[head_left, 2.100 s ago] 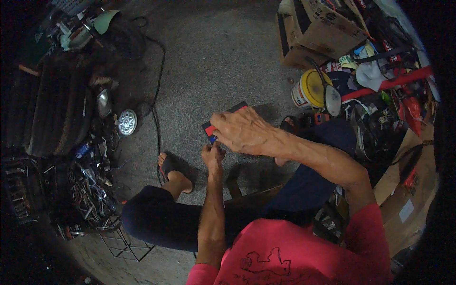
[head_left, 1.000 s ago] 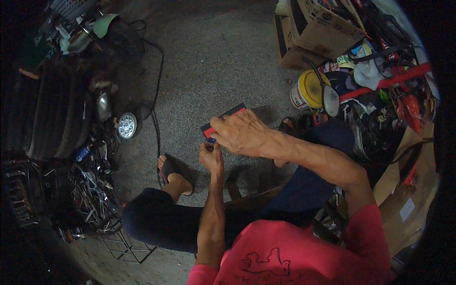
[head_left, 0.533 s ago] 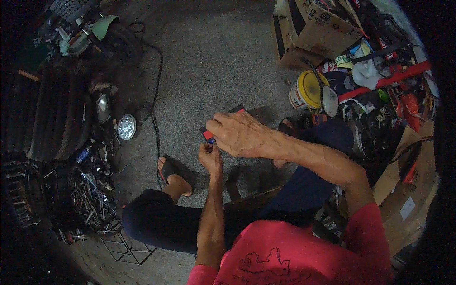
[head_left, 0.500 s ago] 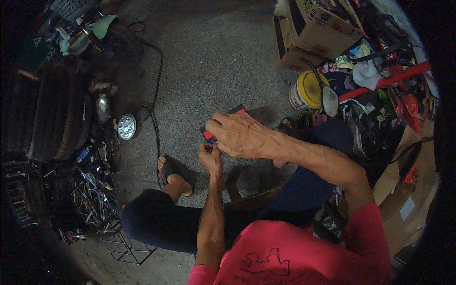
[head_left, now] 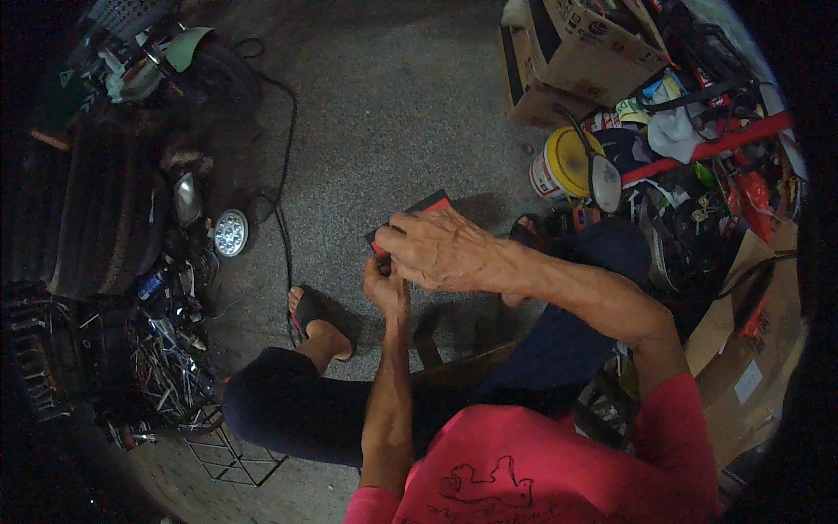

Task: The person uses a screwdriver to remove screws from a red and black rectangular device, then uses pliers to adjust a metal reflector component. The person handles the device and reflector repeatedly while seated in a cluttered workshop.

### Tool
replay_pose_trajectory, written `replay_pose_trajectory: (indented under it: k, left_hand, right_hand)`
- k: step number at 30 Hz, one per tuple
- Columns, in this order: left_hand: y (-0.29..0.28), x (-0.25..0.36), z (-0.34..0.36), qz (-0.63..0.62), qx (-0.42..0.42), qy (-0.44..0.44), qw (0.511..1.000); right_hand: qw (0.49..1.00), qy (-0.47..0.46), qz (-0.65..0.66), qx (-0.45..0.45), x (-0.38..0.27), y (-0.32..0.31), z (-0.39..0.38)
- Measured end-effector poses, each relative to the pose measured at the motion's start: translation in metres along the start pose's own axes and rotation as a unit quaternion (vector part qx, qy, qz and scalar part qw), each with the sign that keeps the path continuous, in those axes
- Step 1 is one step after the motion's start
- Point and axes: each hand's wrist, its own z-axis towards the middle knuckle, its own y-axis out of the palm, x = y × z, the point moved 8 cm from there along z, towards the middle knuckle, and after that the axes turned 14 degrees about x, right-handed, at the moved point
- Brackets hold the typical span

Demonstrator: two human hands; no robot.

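A flat black-and-red object point(head_left: 434, 203) with straight edges is in front of me, above the floor. My right hand point(head_left: 449, 251) is closed over it and hides most of it. Only its far edge and a small red part near the fingertips show. Just below, my left hand point(head_left: 385, 288) is closed, its thumb and fingers pinched together against the object's near left end. What sits between those left fingertips is too small and covered to make out.
A bucket with a yellow lid point(head_left: 574, 163) stands at the right, by cardboard boxes point(head_left: 602, 52) and heaped parts. To the left lie tyres point(head_left: 109, 210), a round lamp point(head_left: 231, 232) and a pile of metal tools point(head_left: 166, 367). A black cable point(head_left: 292, 113) crosses the grey floor.
Both hands stay nearly in place, with the left a touch closer to the object. A small blue bit seen between the hands earlier is now hidden.
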Motion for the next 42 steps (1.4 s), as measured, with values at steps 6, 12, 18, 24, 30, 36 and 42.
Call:
replay_pose_trajectory:
  k: [6, 12, 18, 24, 30, 36, 42]
  left_hand:
    - [-0.001, 0.023, 0.003, 0.027, 0.006, 0.046, 0.999]
    - [-0.008, 0.038, 0.030, -0.027, 0.025, -0.018, 0.999]
    - [-0.001, 0.034, 0.032, -0.315, -0.001, -0.351, 0.882]
    - [-0.003, -0.006, -0.002, -0.209, -0.041, -0.369, 0.905]
    - [0.004, -0.015, -0.058, -0.082, -0.040, -0.429, 0.899]
    - [-0.005, -0.015, -0.034, -0.091, 0.005, -0.367, 0.926]
    - [-0.003, 0.000, -0.021, -0.079, 0.014, -0.309, 0.948]
  right_hand:
    - [0.999, 0.017, -0.022, 0.035, 0.007, -0.014, 0.006]
    - [0.976, 0.152, 0.052, 0.148, 0.038, -0.054, 0.018]
    - [0.955, 0.222, 0.086, 0.175, 0.051, -0.068, 0.013]
    - [0.980, 0.166, 0.031, 0.104, 0.038, -0.048, 0.008]
    - [0.986, 0.156, -0.051, -0.004, 0.038, -0.020, -0.004]
    - [0.988, 0.155, 0.000, -0.010, 0.032, -0.014, -0.003]
    - [0.992, 0.127, -0.008, 0.024, 0.026, -0.013, -0.003]
